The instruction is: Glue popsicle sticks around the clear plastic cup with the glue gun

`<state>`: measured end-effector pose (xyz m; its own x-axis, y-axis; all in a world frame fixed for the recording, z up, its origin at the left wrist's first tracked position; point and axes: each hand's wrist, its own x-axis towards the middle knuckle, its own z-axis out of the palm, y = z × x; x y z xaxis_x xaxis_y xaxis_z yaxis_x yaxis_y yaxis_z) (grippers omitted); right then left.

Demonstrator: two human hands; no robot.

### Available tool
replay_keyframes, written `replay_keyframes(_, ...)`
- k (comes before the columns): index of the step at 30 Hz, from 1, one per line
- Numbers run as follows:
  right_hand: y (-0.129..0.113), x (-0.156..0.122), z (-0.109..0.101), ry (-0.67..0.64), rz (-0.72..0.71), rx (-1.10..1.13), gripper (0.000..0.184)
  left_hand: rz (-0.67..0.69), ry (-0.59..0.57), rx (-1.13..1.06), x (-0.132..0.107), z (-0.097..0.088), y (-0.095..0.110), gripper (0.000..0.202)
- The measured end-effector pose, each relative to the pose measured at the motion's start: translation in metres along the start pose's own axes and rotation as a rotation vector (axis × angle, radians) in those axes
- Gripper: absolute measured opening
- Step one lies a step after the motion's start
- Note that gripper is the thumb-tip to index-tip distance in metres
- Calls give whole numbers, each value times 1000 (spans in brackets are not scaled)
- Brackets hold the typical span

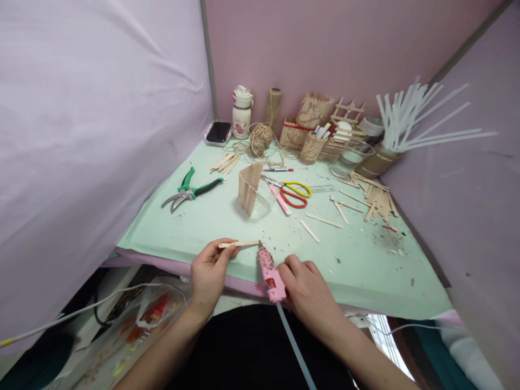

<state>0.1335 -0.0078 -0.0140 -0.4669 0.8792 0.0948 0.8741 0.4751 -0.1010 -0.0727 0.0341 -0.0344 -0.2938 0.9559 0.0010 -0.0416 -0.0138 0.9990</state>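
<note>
Between the fingertips of my left hand (210, 271) is a popsicle stick (246, 243), held level over the table's front edge. My right hand (304, 284) is wrapped round a pink hot glue gun (271, 273), whose metal nozzle meets the stick's right end. A long translucent glue stick (294, 344) runs out of the back of the gun. Just beyond my hands, a panel of joined popsicle sticks (250, 188) stands upright against a clear plastic cup (262, 207) lying behind it.
Green-handled pruning shears (190, 189) lie at left; scissors (296, 194) and a pink cutter (280, 200) lie past the cup. Loose sticks (379, 200) and a vase of white glue sticks (377, 160) are at right. Twine (260, 140), a bottle (242, 114) and a phone (218, 132) stand behind.
</note>
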Motion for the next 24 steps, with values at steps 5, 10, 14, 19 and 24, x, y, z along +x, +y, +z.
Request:
replay_keyframes(5, 0, 1, -1, -6, 4, -5, 12, -8, -3, -4, 1, 0, 0, 23)
replay_keyframes(10, -1, 1, -4, -18, 17, -3, 12, -29, 1, -16, 1, 2, 1, 24)
replay_keyframes(14, -1, 1, -3, -25, 14, -11, 13, -30, 3, -16, 1, 1, 1, 25)
replay_keyframes(19, 0, 1, -1, -22, 12, -13, 12, -37, -6, -30, 1, 0, -1, 25)
replay_keyframes(24, -1, 1, -2, -19, 21, -18, 13, -33, -7, -34, 2, 1, 0, 24)
